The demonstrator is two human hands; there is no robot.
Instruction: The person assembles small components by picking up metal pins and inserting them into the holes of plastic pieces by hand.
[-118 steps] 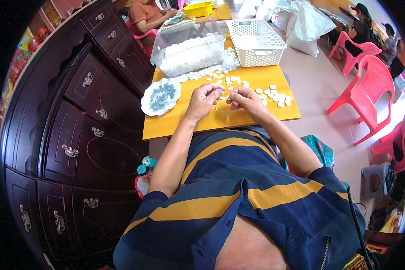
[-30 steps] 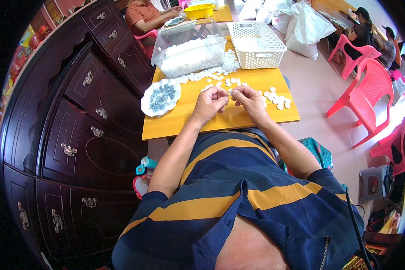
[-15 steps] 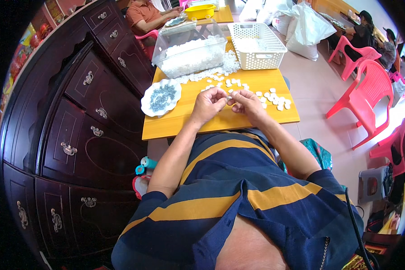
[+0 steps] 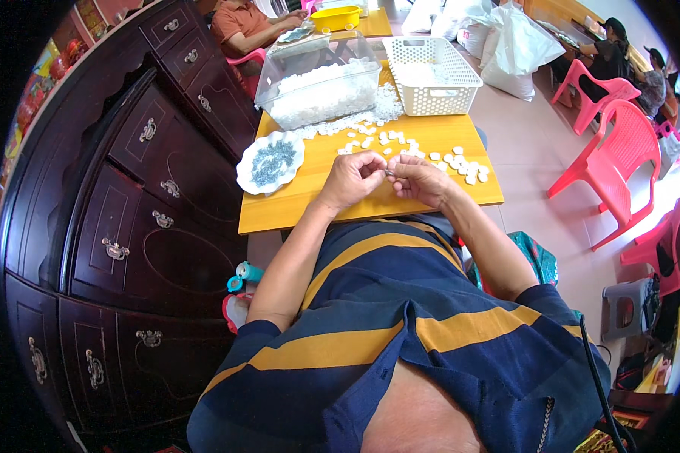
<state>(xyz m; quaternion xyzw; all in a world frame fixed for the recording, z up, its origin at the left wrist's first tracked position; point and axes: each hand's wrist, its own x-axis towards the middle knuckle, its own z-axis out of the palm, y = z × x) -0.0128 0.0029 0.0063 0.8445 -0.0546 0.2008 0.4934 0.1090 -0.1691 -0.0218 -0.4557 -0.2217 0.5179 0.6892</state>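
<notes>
Left hand point(image 4: 351, 180) and right hand point(image 4: 418, 180) pinch a tiny piece point(image 4: 389, 174) together.

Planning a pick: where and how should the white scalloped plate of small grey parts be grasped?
Probably grip the white scalloped plate by its bare rim on the near-left side, at the edge of the yellow table. It lies flat with the small grey parts heaped mid-plate, so come in low from the table edge and keep it level.

A dark wooden cabinet point(image 4: 136, 189) with metal drawer pulls stood left of the yellow bench point(image 4: 295, 204). Pink plastic chairs point(image 4: 619, 162) sat on a pale, seemingly tiled floor point(image 4: 536, 151) in bright daylight.
</notes>
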